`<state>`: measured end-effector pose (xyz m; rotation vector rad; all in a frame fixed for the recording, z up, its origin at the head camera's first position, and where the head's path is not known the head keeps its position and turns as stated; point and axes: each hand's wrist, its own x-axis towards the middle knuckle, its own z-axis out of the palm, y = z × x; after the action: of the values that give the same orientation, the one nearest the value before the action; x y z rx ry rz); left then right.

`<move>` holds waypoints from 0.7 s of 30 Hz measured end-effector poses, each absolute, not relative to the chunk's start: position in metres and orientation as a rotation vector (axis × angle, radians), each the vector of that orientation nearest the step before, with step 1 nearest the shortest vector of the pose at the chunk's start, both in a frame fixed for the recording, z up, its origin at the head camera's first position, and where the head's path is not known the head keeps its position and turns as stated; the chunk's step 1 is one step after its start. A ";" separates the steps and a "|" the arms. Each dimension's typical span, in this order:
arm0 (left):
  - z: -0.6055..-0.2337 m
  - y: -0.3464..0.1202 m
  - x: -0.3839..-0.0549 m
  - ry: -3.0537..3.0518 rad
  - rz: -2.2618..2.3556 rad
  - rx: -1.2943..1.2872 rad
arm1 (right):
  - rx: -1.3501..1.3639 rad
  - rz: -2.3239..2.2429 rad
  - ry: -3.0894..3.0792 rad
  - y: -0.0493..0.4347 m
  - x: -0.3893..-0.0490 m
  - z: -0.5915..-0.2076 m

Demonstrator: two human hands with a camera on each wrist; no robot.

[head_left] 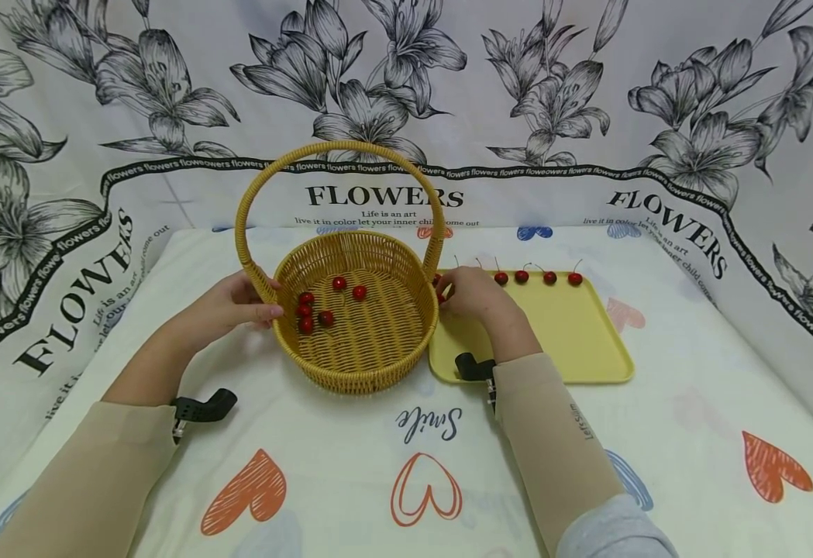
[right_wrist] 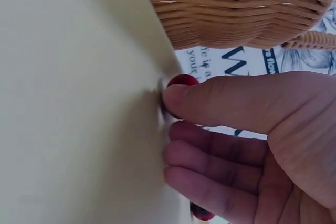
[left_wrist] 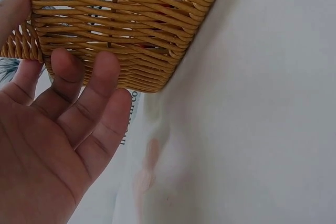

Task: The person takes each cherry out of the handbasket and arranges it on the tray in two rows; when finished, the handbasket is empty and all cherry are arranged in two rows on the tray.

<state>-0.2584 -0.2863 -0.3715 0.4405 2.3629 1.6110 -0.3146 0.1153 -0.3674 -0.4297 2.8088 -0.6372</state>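
A yellow wicker basket (head_left: 357,380) with a tall hoop handle stands on the table, with several red cherries (head_left: 326,318) lying in its left half. My left hand (head_left: 228,310) holds the basket's left side where the handle meets the rim; its thumb is in front, and some fingers are loosely bent beside the weave in the left wrist view. At the left end of a yellow tray (head_left: 559,341), my right hand (head_left: 472,294) pinches a cherry (right_wrist: 182,80) between thumb and fingers. The right wrist view shows another cherry (right_wrist: 202,212) below those fingers.
Several cherries with stems, such as the rightmost cherry (head_left: 575,278), line the tray's far edge. The tray sits close against the basket's right side. A white cloth (head_left: 350,480) with hearts covers the table, and a flower-printed curtain (head_left: 546,93) hangs behind.
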 end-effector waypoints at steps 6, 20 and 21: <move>-0.370 -0.285 -0.257 2.365 1.617 0.437 | -0.466 -0.641 2.852 0.115 -0.316 -0.370; -0.375 -0.289 -0.259 2.339 1.640 0.493 | -0.419 -0.912 2.832 0.143 -0.309 -0.335; -0.374 -0.289 -0.259 2.340 1.638 0.492 | -0.406 -0.940 2.830 0.146 -0.306 -0.328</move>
<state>-0.2590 -0.2889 -0.3743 0.4916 2.3398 1.6380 -0.3059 0.1457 -0.3279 -0.4060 2.8302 -0.9405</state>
